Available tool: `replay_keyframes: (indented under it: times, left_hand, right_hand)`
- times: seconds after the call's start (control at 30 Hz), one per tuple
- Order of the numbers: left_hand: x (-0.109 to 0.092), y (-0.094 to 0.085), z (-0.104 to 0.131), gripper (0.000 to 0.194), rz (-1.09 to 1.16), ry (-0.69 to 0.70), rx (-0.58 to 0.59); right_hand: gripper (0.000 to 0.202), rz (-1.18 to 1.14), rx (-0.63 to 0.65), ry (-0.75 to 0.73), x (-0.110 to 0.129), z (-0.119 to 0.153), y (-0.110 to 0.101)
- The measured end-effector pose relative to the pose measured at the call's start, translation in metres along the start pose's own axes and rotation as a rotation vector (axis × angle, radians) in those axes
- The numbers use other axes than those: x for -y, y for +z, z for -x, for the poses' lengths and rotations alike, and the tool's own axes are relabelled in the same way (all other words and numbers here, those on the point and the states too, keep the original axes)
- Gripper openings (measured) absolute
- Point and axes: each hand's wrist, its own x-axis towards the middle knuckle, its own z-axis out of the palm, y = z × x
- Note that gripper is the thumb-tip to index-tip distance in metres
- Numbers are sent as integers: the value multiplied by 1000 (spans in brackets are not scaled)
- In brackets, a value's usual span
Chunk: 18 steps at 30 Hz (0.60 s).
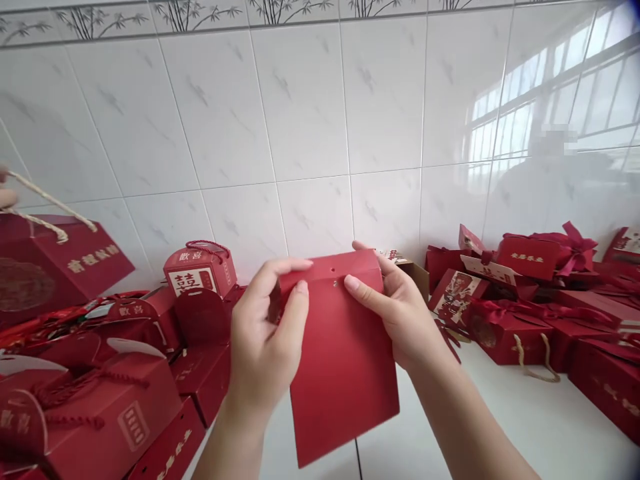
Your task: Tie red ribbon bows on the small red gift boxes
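- Pinching the left part of its far edge, the left hand (265, 333) held a red card (345, 367), with the thumb on the front and the index finger stretched along the top.
- The right hand (407, 310) gripped the same card near its far right corner, thumb on the front just beside two small holes, the other fingers mostly hidden behind.
- The card was in the middle of the scene, tilted, above the white table (430, 440); a crease crossed it near its far edge.
- At the far left, another person's hand (7, 192), partly out of view, held the rope handle (50, 200) of a dark red box (55, 267).
- Below that box, many red boxes crowded the left side; a small box with a red cord (223, 267) stood at the far side, near the tiled wall (310, 107).
- On the right lay more red boxes, among them a box with a ribbon bow (525, 257) and, nearer, a box with a pale cord handle (510, 340).
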Motion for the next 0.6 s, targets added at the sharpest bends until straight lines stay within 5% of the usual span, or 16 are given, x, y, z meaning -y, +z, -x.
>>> replay_keyframes:
  times: [0.17, 0.37, 0.43, 0.5, 0.6]
  left_hand:
    - [24, 6, -11, 10, 26, -76, -112]
    - [22, 1, -17, 18, -52, -263, -131]
    - [21, -2, -20, 20, -136, -297, -216]
    - [25, -5, -23, 20, -160, -306, -309]
    - [39, -8, -28, 18, -75, -323, -359]
  right_hand:
    - [77, 105, -39, -24, -10, -23, 1]
    - [47, 471, 3, -76, -25, -57, -11]
    - [49, 663, -161, -191, -38, -79, -35]
    - [46, 916, -474, -325, -57, -102, -72]
    - [46, 1206, -833, -250, -87, -128, -132]
